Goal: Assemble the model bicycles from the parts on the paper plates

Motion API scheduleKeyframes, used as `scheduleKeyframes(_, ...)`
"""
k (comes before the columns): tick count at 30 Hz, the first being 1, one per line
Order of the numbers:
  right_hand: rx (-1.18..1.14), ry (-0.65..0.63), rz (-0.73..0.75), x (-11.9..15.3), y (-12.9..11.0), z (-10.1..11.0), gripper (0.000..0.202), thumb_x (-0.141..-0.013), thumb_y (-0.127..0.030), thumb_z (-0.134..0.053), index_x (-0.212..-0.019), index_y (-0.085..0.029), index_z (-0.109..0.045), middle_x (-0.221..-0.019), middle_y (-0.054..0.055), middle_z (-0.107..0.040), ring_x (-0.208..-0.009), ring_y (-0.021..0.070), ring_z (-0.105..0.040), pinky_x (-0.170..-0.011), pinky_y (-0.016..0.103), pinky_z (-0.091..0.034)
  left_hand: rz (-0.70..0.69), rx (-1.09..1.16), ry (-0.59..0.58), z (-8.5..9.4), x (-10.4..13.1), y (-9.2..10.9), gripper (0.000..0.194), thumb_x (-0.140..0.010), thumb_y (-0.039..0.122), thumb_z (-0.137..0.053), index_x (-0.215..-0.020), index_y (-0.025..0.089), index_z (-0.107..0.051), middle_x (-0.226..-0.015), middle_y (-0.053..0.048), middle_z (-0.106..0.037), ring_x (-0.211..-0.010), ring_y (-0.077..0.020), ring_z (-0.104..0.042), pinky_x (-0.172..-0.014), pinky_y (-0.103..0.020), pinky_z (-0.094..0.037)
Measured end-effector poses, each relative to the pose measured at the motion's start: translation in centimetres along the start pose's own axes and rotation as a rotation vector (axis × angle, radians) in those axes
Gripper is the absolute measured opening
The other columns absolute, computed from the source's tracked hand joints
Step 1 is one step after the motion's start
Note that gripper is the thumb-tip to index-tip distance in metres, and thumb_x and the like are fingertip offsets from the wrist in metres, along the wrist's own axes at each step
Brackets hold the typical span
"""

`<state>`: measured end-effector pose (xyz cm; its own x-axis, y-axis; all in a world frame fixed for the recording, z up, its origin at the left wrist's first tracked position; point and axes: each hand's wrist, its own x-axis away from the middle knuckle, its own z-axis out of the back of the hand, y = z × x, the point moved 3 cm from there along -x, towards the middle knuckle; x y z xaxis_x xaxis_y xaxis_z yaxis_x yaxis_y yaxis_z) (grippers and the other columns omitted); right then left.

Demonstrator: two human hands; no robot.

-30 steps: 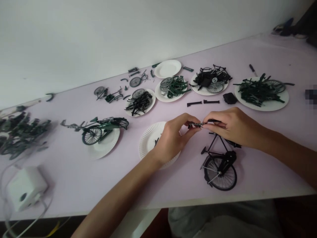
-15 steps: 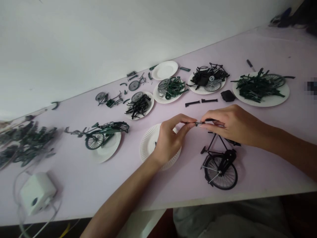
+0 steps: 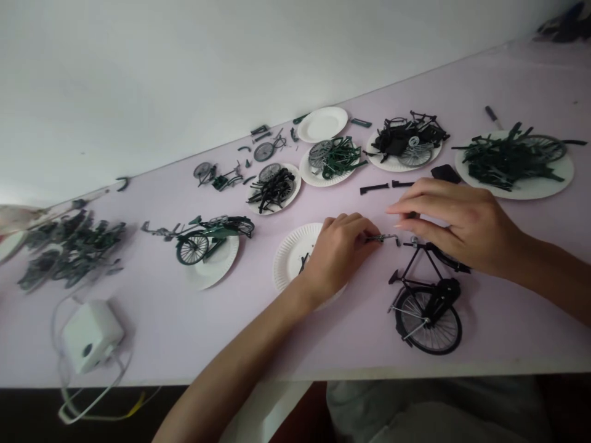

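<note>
While the left hand (image 3: 339, 253) is pinching a small silver handlebar piece (image 3: 382, 238) between the thumb and the fingers, one bent end of this piece sticks out to the right of the grip. The right hand (image 3: 475, 221) is just to the right of this end, with its thumb and fingers close to each other; something dark shows between them, but I cannot tell whether they pinch it. A black model bicycle (image 3: 443, 295) lies on the pink table (image 3: 360, 344), below the right hand and nearer to the person, and its front wheel is partly hidden under that hand. The silver end of its frame is near the tip of the handlebar piece, and a narrow gap appears between them. Under the left hand and to its left is a white paper plate (image 3: 282, 258), which carries a few small dark pieces (image 3: 303, 263). Farther to the left of this grip, a green model bicycle (image 3: 217, 231) rests across another plate (image 3: 217, 271). Beyond the right hand there are two black bars (image 3: 373, 189) and a dark block (image 3: 446, 173), which is partly covered by the fingers. Beyond both hands, toward the wall, stand several plates with heaped bicycle parts (image 3: 339, 157), some green, some black.
</note>
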<state>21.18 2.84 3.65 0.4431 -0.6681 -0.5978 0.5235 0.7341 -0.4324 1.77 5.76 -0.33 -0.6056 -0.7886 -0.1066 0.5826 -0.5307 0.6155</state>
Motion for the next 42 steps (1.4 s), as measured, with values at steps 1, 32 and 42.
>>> scheduleKeyframes(1,-0.007,0.005,0.009,0.0,-0.3,-0.1,0.017,-0.102,-0.023,-0.062,-0.114,-0.020,-0.075,-0.104,0.007,-0.075,-0.090,0.0185,-0.071,-0.078,0.030,-0.056,-0.014,-0.013,0.001,0.0,0.0,0.1,0.009,-0.093,0.019,-0.074,-0.100,0.021,-0.070,-0.091,-0.001,-0.072,-0.082,-0.0187,-0.062,-0.081,-0.039,-0.045)
scheduleKeyframes(32,-0.137,-0.016,-0.058,0.4,-0.4,-2.4,0.031,-0.103,-0.018,-0.060,-0.130,-0.024,-0.071,-0.111,0.006,-0.078,-0.099,0.0187,-0.074,-0.089,0.032,-0.061,0.075,0.185,-0.034,-0.9,-0.2,0.0,0.015,-0.090,0.024,-0.078,-0.085,0.019,-0.065,-0.078,0.001,-0.066,-0.068,-0.0127,-0.053,-0.070,-0.031,-0.044)
scheduleKeyframes(42,-0.185,-0.095,-0.286,0.4,-0.4,-2.7,0.018,-0.100,-0.022,-0.065,-0.113,-0.023,-0.078,-0.101,0.000,-0.083,-0.085,0.0158,-0.078,-0.076,0.025,-0.062,0.104,0.169,-0.059,-0.9,-0.6,-0.3,0.019,-0.087,0.022,-0.080,-0.080,0.019,-0.063,-0.075,0.003,-0.064,-0.074,-0.0161,-0.057,-0.083,-0.038,-0.045)
